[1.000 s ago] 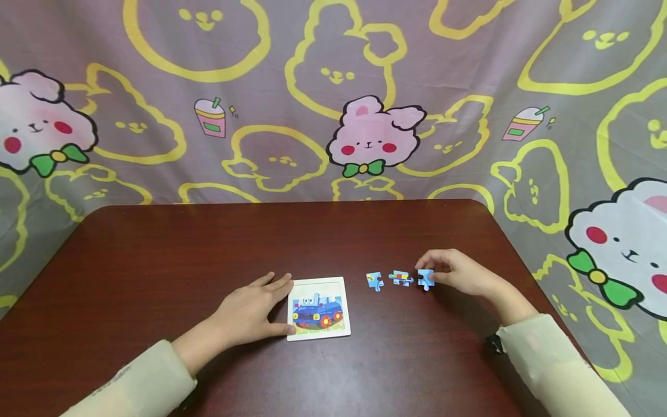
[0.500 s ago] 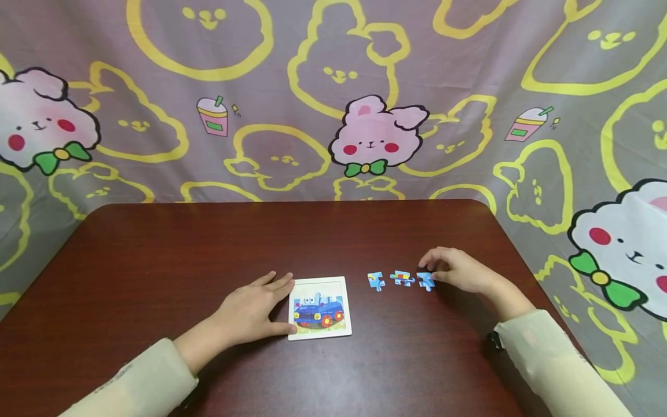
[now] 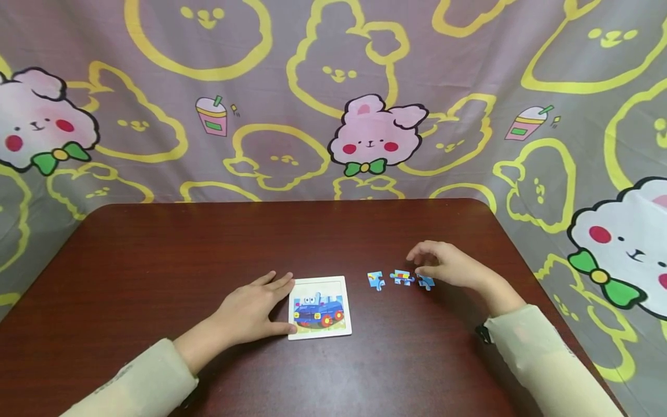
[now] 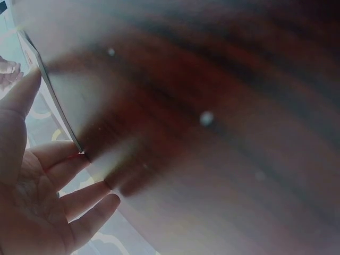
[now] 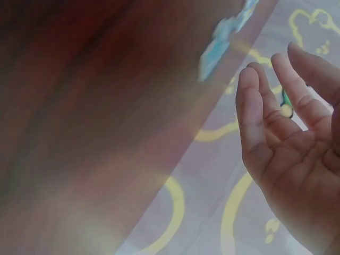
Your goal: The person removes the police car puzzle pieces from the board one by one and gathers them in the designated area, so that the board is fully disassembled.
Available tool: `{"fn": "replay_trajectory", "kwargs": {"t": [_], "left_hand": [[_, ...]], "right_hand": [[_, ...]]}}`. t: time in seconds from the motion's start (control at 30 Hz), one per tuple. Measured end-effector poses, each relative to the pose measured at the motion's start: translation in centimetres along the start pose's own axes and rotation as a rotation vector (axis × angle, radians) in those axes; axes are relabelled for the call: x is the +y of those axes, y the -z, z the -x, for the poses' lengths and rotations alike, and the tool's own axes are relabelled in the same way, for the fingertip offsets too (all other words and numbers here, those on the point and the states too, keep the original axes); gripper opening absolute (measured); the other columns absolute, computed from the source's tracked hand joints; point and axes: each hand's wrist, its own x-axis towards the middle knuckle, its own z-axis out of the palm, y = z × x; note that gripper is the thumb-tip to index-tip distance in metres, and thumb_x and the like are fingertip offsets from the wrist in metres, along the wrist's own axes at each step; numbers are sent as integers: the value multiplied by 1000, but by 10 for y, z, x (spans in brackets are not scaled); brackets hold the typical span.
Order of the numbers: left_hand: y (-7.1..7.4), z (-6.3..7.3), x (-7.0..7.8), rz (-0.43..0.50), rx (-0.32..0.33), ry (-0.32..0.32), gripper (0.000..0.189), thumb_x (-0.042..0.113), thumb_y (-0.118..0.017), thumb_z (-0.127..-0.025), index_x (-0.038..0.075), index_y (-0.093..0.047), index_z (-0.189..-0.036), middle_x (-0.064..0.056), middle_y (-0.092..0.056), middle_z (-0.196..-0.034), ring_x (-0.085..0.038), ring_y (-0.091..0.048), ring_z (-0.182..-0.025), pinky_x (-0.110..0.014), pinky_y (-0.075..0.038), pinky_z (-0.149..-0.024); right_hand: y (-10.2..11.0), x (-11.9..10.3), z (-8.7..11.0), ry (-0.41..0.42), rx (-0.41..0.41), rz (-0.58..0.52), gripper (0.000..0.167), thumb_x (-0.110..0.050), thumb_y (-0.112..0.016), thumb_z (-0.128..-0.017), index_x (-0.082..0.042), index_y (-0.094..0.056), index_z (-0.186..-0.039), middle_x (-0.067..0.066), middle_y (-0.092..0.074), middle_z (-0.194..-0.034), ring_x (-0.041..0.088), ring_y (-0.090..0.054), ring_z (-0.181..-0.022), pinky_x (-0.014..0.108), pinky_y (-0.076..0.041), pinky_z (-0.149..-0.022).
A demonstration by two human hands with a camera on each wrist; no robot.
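A square puzzle board [image 3: 319,280] with a white frame lies on the table, showing a blue cartoon vehicle below a pale upper strip. My left hand [image 3: 252,310] rests along its left edge, fingers spread, thumb at the lower left corner. In the left wrist view the left hand [image 4: 50,196] touches the board's thin edge. To the board's right lie a left puzzle piece [image 3: 374,280], a middle puzzle piece [image 3: 401,277] and a right puzzle piece [image 3: 426,282]. My right hand [image 3: 450,263] hovers over the right piece, partly covering it. The right wrist view shows this hand [image 5: 292,133] holding nothing, fingers loosely bent.
The dark red-brown table [image 3: 208,243] has rounded far corners. Behind it and at the sides hangs a cloth [image 3: 292,69] printed with cartoon animals. A dark band [image 3: 483,333] shows at the right sleeve's cuff.
My right hand has let go of the right puzzle piece, which stays on the table slightly turned, then lifted and shifted left over it. The left hand and board stay put.
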Motion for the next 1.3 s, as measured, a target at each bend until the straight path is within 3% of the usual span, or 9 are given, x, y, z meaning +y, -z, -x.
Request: {"fn": "replay_trajectory", "kwargs": {"t": [0.2,0.43,0.73,1.0,1.3], "left_hand": [[1,0,0,2,1,3,90,65,-72,-78,11,-50,-147,-5,-46,-154,-37,-44,-142,-52,-49,-100],[0,1,1,-1,7,3,90,65,-72,-78,11,-50,-146,-5,-47,-154,-37,-44,-142,-51,-49,-101],[3,-2,1,-1,-2,2,91,66,-72,-78,11,-50,-146,-6,-46,-154,-38,-44,-141,-53,-50,-99],[3,-3,0,21,-23,19,91,65,-72,-78,11,-49,-147,-5,-45,-155,-37,-42,-143,-54,-49,-100],[2,1,1,14,-11,16,90,65,-72,-78,11,-51,-146,-5,-46,-154,-37,-43,-142,-52,-51,-98]], "right_hand": [[-10,-25,-24,36,-24,-26,24,-6,-70,-90,-5,-66,-114,10,-69,-104,19,-62,-94,36,-53,-83],[-28,-57,-54,132,-73,-74,22,-4,-69,-91,-3,-66,-113,7,-69,-98,17,-63,-91,37,-54,-85],[-54,-98,-82,170,-195,-77,23,-8,-71,-91,-5,-69,-113,-1,-66,-87,11,-61,-86,29,-53,-83],[-78,-115,-96,257,-303,-60,19,-7,-69,-91,-5,-71,-110,0,-67,-86,6,-57,-78,20,-49,-73],[-98,-126,-100,257,-381,10,15,-6,-70,-91,-7,-74,-105,-3,-66,-83,4,-53,-73,17,-46,-70]]}}
